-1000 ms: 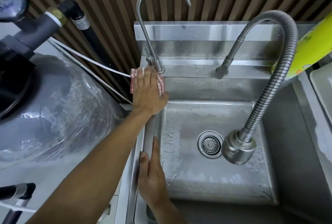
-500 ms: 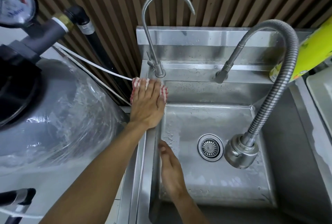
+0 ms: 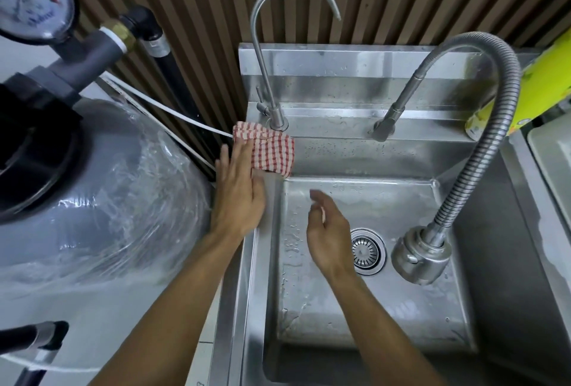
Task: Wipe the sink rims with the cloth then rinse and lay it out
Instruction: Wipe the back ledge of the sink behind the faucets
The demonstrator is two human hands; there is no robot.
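Cloth at the back-left corner of the steel sink.

Head view: the red-and-white checked cloth [image 3: 267, 150] lies folded on the sink rim [image 3: 364, 129], touching the gooseneck tap [image 3: 272, 54] base. The left hand [image 3: 239, 197] lies flat with straight, slightly spread fingers [image 3: 239, 153] on the cloth's left edge. The right hand [image 3: 327, 231] hovers over the basin, fingers loosely curled, holding nothing, beside the drain strainer [image 3: 367, 251].

utility kitchen: steel sink [image 3: 355, 150], pressure tank [image 3: 92, 184]
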